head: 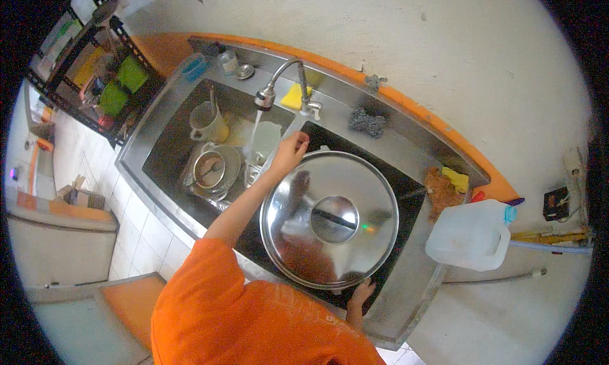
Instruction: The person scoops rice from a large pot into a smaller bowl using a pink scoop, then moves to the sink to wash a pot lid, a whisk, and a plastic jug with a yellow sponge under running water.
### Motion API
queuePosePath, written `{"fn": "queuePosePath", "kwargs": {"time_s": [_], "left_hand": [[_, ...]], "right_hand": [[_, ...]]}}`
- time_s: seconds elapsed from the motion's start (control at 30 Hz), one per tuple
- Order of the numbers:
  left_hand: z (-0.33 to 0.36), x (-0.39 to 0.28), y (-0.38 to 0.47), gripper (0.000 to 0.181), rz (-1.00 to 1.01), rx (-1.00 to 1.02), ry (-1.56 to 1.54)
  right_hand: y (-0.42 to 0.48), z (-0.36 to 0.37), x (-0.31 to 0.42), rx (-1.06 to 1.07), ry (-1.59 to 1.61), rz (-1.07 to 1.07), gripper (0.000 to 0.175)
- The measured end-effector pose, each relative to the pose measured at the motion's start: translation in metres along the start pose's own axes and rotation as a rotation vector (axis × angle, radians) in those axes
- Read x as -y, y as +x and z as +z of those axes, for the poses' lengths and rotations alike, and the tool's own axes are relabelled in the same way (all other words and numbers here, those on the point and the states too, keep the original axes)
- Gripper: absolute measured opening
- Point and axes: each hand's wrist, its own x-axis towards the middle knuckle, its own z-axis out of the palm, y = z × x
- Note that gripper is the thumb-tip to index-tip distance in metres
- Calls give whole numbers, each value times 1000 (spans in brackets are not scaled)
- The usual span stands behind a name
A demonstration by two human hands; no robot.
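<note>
A large round stainless-steel lid [290, 198] with a central grip covers a wide pot in the right sink basin [409, 203]. My left hand [290, 151], fingers curled, is by the lid's upper left edge, close to a small side handle [325, 148]. Whether it touches the pot is unclear. Low on the right, my right hand [363, 292] is beside the pot's near rim, its grip partly hidden. Water [255, 127] runs from the flexible faucet [265, 98] into the left basin [166, 151], which holds a plastic jug [207, 122], a pale green bowl [266, 139] and a metal-rimmed cup [209, 169].
Yellow sponge [294, 97], steel-wool scourers [367, 122] and a brown fibrous scrubber [442, 191] rest along the sink's back ledge. A translucent plastic jerrycan [466, 236] stands at the right end. Left of the sink is a black shelving rack [62, 84] with green containers [132, 75].
</note>
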Motion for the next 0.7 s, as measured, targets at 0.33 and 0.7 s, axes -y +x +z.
{"fn": "queuePosePath", "kwargs": {"time_s": [0.33,0.7], "left_hand": [[-124,-65,84,46,367,-457,545],[-109,-63,100,53,14,38,468]], "right_hand": [[23,52,222,397,-378,-1118,53],[7,7,267,407,-646,-1114,31]]}}
